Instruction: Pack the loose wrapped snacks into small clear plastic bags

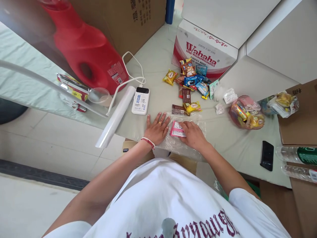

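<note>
My left hand (157, 128) lies flat and open on the table, fingers spread, pressing the left edge of a clear plastic bag (173, 143). My right hand (192, 134) rests on the same bag with its fingers curled over a pink-and-white snack packet (176, 129) that lies in or on the bag. Just beyond my hands lie a brown chocolate bar (178, 109) and a yellow snack packet (192, 106).
A pile of wrapped snacks (193, 79) sits before a Wahaha carton (203, 53). A filled bag of sweets (246, 112), a black phone (266, 155), water bottles (297, 154), a white power bank (141, 100), a roll of plastic (116, 115) and a red jug (86, 49) surround my hands.
</note>
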A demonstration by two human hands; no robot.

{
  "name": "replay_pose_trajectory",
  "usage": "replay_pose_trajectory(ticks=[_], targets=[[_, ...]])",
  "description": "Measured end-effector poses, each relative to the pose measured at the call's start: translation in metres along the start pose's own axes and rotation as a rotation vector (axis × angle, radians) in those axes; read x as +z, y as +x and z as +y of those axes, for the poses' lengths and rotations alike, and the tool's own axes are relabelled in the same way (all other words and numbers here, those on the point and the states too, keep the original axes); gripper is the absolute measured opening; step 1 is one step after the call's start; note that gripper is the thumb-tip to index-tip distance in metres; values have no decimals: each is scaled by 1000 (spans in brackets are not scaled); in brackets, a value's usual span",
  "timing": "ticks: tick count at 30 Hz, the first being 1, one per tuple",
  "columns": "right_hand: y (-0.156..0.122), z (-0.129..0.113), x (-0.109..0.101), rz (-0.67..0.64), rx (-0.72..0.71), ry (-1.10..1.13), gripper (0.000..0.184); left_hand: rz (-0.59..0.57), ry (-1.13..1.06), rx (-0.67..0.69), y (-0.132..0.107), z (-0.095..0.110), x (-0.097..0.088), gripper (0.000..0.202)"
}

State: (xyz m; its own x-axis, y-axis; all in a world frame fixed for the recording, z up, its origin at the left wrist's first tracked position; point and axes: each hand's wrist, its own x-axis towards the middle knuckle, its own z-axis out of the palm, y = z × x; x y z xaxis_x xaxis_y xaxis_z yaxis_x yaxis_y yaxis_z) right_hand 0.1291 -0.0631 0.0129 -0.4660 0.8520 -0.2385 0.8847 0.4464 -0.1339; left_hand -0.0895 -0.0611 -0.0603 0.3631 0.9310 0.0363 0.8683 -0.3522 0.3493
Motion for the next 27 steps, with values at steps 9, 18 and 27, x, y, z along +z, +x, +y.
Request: replay_pose_trajectory(ticks=[9, 18, 27], targets=[[-32, 18, 10, 187, -61, 194, 63, 147, -20, 68, -13, -13, -9, 51], [-112, 5, 68, 376, -189, 212, 22, 210, -57, -134, -12, -26, -10, 39], [-68, 42, 17, 333, -39, 767, 19, 103, -174, 657, -38, -22, -40, 64]])
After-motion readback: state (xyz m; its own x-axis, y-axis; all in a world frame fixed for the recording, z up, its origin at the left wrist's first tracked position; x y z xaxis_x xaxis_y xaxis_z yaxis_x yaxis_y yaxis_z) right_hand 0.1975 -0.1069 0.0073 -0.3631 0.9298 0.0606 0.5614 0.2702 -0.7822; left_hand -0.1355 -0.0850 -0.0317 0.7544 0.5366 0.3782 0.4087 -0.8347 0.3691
